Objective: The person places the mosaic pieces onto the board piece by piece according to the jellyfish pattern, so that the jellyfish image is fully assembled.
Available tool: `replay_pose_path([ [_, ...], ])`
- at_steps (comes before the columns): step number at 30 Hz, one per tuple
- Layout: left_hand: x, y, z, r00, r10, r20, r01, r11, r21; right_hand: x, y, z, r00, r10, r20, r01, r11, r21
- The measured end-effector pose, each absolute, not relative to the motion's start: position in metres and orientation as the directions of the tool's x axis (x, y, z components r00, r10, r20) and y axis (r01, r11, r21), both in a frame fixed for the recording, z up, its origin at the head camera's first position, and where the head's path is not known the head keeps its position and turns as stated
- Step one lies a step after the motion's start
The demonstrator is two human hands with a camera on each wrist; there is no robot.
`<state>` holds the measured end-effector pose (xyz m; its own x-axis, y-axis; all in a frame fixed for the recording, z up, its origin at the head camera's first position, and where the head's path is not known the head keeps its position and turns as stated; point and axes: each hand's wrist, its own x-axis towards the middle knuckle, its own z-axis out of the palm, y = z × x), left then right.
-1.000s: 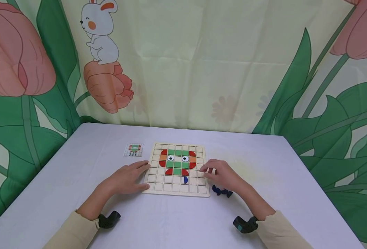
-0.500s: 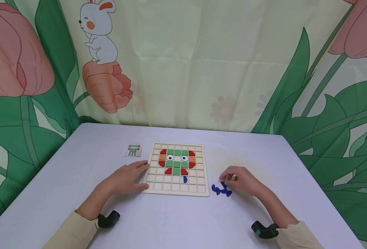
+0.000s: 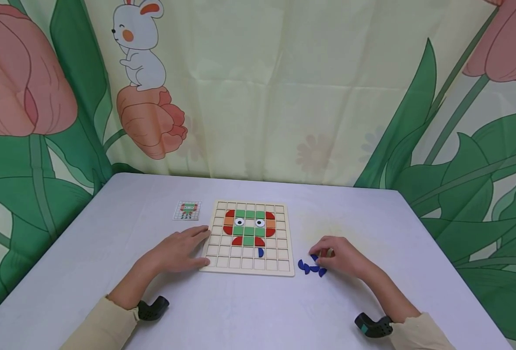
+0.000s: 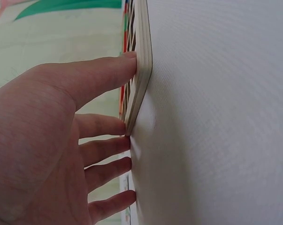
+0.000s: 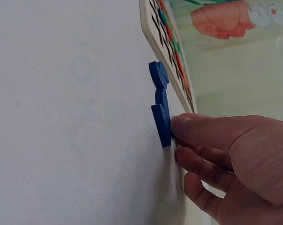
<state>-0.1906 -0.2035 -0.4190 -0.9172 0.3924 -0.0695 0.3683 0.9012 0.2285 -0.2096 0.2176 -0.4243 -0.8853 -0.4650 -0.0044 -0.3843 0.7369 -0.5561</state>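
Note:
A wooden grid board (image 3: 275, 257) lies mid-table, with green, red and orange puzzle pieces and two eye pieces forming a face. A blue half-round piece (image 3: 261, 253) sits in a cell below the face. My left hand (image 3: 180, 250) rests at the board's left side, fingers spread. In the left wrist view its thumb (image 4: 108, 72) touches the board's edge. To the right of the board, my right hand (image 3: 338, 255) pinches a blue puzzle piece (image 3: 314, 257) between thumb and index finger, down at the tabletop. Fingers partly hide that piece in the right wrist view.
Several loose blue pieces (image 3: 306, 269) lie close together under and beside the right hand, near the board's lower right corner. A small pattern card (image 3: 188, 210) lies left of the board. A printed curtain (image 3: 258, 97) hangs behind the white table (image 3: 240, 311).
My right hand has moved from the board's right edge to the loose blue pieces, and its fingers have come together on one. The left hand and the board have stayed put.

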Motion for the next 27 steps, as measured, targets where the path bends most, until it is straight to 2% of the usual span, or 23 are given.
replay_pose_path([
  [13,-0.19,-0.203,-0.419,-0.92,0.386,-0.072,0.363,0.905,0.222,-0.209,0.216,-0.427,-0.904,-0.427,0.008,-0.368,0.769,-0.523],
  [27,-0.191,-0.205,-0.42,-0.915,0.399,-0.061,0.376,0.898,0.226,-0.204,0.186,-0.427,-0.899,-0.434,0.054,-0.381,0.716,-0.585],
])
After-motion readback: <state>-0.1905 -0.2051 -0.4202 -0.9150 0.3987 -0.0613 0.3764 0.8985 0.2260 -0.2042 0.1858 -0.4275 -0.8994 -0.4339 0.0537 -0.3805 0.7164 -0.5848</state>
